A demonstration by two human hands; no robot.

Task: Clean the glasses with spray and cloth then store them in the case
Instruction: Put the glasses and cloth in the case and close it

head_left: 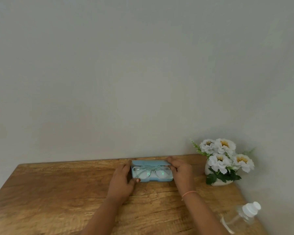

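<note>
A light blue glasses case lies open near the back edge of the wooden table. Folded glasses with a pale clear frame rest inside it. My left hand holds the case's left end, thumb on its front corner. My right hand grips the case's right end, fingers curled over the raised lid at the back. A clear spray bottle with a white cap stands at the table's near right. No cloth is visible.
A white pot of white flowers stands at the back right corner, close to my right hand. A plain grey wall rises directly behind the table's back edge.
</note>
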